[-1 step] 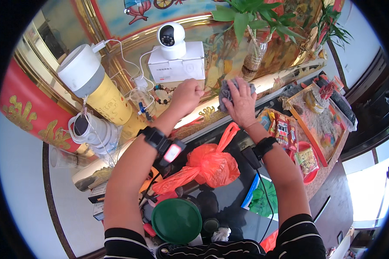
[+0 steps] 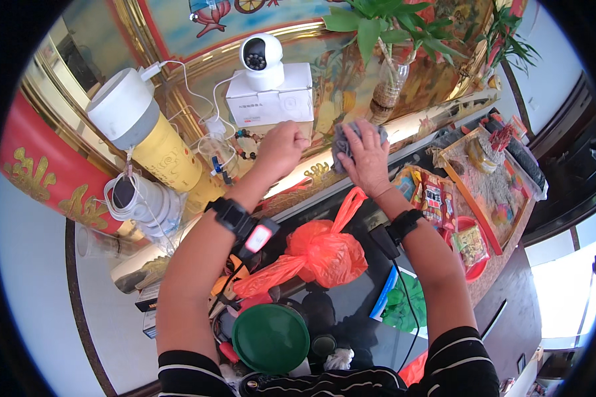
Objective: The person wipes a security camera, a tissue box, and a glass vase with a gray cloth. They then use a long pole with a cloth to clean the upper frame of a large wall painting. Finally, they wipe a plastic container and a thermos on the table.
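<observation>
A crumpled grey cloth (image 2: pixel 343 147) is under my right hand (image 2: pixel 367 155), whose fingers press over it against the lit ledge. To the left, my left hand (image 2: pixel 282 149) is closed in a fist in front of the white box (image 2: pixel 271 106); nothing shows sticking out of it, and its palm is hidden. On that box stands a white dome camera (image 2: pixel 263 63). A beaded bracelet (image 2: pixel 247 144) lies left of my fist. Below and between my forearms sits a knotted red plastic bag (image 2: pixel 328 255) on the dark glass top.
A plant in a glass vase (image 2: pixel 389 89) rises behind the cloth. At left are a gold cylinder (image 2: pixel 169 155) and white cables (image 2: pixel 212 109). Snack packets (image 2: pixel 434 202), a red bowl (image 2: pixel 473 264) and a wooden tray (image 2: pixel 470 193) lie right. A green round lid (image 2: pixel 270 339) is nearest me.
My right hand and the grey cloth have shifted very slightly left. My left fist and forearm have also moved a little to the left.
</observation>
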Demonstrator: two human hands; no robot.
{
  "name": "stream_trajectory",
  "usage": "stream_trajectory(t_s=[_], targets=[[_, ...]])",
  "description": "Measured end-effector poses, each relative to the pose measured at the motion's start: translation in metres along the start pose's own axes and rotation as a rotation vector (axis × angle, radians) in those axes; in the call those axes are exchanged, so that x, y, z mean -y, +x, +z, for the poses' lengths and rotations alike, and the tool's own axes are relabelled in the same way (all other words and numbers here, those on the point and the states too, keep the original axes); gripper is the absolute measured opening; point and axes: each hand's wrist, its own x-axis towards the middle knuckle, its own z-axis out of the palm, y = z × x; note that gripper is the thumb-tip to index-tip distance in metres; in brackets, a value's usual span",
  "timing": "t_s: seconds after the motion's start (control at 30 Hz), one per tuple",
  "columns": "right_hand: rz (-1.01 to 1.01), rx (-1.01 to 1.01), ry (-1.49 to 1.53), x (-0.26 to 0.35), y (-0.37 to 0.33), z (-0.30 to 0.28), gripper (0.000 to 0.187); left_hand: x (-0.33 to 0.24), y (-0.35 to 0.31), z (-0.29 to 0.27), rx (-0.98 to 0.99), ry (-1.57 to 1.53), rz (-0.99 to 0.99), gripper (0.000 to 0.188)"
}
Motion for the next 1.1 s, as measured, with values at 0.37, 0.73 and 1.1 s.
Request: stream_trajectory(t_s=[0.37,0.73,1.1], targets=[[-0.747,0.279,0.343,0.055,0.034,-0.002,0.069,0.014,-0.031,-0.037,-0.083,-0.136,0.013,0.018],[-0.312,0.33,0.105,0.033,0.07,0.012,0.045,0.041,-0.066,-0.098,-0.079,-0.093,-0.058,0.011],[-0.648,0.292,0.379,0.064,0.052,0.009,0.059,0.035,-0.047,-0.077,-0.168,-0.126,-0.031,0.006]])
